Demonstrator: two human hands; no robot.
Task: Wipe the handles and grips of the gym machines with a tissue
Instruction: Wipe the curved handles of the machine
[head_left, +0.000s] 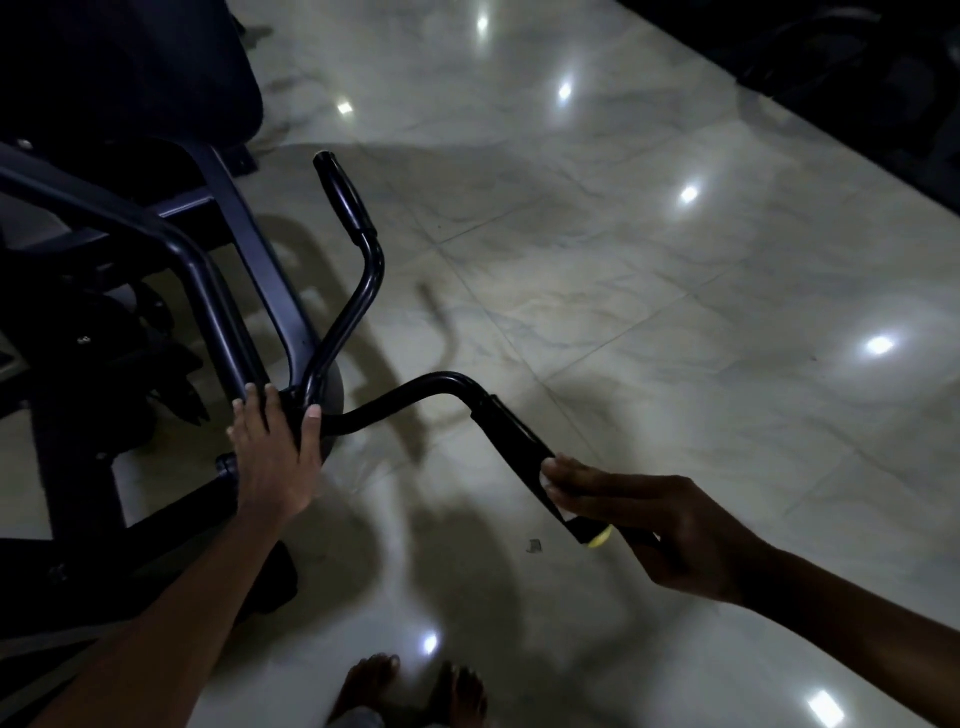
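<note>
Hands: R hand (644, 519) grip wraps black rubber handle (514, 441); L hand (275, 452) grip flat, wide on curved metal hub (332, 395).

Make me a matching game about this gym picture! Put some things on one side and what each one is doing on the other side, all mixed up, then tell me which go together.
Things:
1. left hand
2. right hand
3. far grip
4. bare feet

What each is doing:
A. sticks up in the air with nothing touching it
B. stands on the shiny floor at the bottom of the picture
C. wraps round the near grip
D. rests on the round hub where the two bars meet

Pairs: 1-D, 2-C, 3-A, 4-B
</note>
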